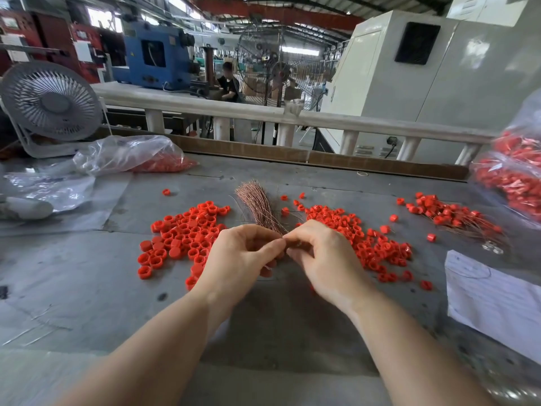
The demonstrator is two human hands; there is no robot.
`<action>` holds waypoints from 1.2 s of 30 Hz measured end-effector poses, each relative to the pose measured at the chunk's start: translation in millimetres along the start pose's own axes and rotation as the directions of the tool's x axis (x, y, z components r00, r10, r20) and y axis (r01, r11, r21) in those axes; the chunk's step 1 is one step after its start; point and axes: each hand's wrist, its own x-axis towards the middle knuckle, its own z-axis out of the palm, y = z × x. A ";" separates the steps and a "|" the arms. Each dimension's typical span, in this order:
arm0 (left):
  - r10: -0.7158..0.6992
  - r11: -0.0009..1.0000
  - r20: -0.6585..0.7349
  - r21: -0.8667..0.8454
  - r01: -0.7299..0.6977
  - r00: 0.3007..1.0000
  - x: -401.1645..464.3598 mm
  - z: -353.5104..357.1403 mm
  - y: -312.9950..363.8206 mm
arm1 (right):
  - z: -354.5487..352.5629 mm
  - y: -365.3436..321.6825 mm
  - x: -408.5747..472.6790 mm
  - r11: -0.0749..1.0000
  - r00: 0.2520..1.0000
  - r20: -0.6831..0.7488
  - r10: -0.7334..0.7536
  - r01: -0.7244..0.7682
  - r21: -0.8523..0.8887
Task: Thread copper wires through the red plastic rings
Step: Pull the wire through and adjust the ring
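A bundle of thin copper wires (257,205) fans out on the grey table, its near end running down into my hands. My left hand (238,256) grips the near end of the bundle, fingers curled round it. My right hand (319,253) pinches at the same spot with thumb and forefinger, touching the left hand's fingertips. What the right fingertips pinch is too small to tell. One pile of red plastic rings (181,238) lies left of my hands, and another ring pile (366,238) lies to the right. Rings with wires through them (450,215) lie at the far right.
Clear bags of red parts (515,177) sit at the right edge, and another bag (137,155) lies at the back left. A white desk fan (51,105) stands at the far left. A sheet of white paper (494,300) lies front right. A person sits far behind the railing.
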 end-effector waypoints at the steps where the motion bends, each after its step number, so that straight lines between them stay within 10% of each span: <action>1: 0.032 0.998 -0.009 0.047 -0.032 0.999 0.1 0.3 -0.1 | 0.9 -0.5 -0.4 1.000 1.000 0.030 -0.009 0.009 -0.005; 9: 0.234 0.912 -0.270 0.395 -0.114 0.934 10.6 -9.0 -7.8 | 1.9 0.3 -0.2 1.000 1.000 0.026 -0.007 0.008 -0.021; 17: 0.263 0.577 -0.197 0.817 0.009 0.944 17.8 -22.0 -21.7 | 1.6 1.2 -0.9 1.000 1.000 0.021 0.001 0.000 -0.011; 36: 0.264 0.481 -0.102 0.876 -0.040 0.959 19.8 -24.0 -25.9 | 2.9 1.9 -0.7 0.999 0.999 0.034 0.036 -0.037 0.024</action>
